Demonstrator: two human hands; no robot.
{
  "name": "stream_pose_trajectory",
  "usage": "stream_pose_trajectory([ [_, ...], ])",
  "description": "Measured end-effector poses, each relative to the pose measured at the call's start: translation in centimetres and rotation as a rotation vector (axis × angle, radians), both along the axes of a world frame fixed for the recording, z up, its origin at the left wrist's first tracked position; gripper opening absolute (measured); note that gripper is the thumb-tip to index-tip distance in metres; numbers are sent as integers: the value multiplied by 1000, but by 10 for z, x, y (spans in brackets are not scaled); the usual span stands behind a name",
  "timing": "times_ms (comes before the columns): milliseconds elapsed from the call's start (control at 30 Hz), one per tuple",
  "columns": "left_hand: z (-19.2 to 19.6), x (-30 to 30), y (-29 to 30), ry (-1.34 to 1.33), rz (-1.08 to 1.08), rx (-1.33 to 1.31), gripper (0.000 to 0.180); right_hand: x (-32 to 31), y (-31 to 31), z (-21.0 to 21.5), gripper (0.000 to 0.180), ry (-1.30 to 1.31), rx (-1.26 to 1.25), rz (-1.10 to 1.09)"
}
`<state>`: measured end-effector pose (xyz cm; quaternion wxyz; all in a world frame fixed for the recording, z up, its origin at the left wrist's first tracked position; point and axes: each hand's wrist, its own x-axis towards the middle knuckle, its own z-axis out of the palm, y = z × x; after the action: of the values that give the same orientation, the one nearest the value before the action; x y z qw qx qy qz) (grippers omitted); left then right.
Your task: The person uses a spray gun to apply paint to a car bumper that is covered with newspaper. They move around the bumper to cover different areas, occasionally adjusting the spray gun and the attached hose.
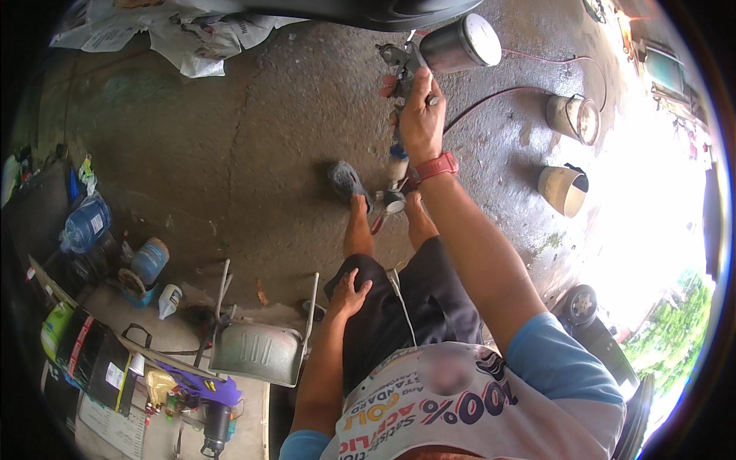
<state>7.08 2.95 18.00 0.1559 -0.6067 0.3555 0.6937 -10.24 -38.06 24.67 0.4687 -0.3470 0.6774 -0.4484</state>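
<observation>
In my right hand, which is raised ahead of me with a red watch on the wrist, is a spray gun. Its metal cup sticks out to the right, its white end facing that way. Below the handle hang a blue-and-pale fitting and a round grey one. Just above the gun is the edge of a dark, glossy rounded panel; a gap between them cannot be judged. My left hand rests on my left thigh, fingers spread, holding nothing.
A thin hose runs over the wet concrete floor at right, near two buckets. White sheeting hangs at upper left. At lower left stand a metal chair, a blue water jug and assorted containers.
</observation>
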Motion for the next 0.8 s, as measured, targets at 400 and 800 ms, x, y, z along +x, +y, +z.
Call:
stream_pose_trajectory([
  [400, -2, -5, -3, 24, 101, -51, 89, 31, 21, 114, 71, -62, -258, -97],
  [800, 1, 6, -3, 17, 251, -101, 87, 31, 20, 87, 68, 3, 35, -143],
])
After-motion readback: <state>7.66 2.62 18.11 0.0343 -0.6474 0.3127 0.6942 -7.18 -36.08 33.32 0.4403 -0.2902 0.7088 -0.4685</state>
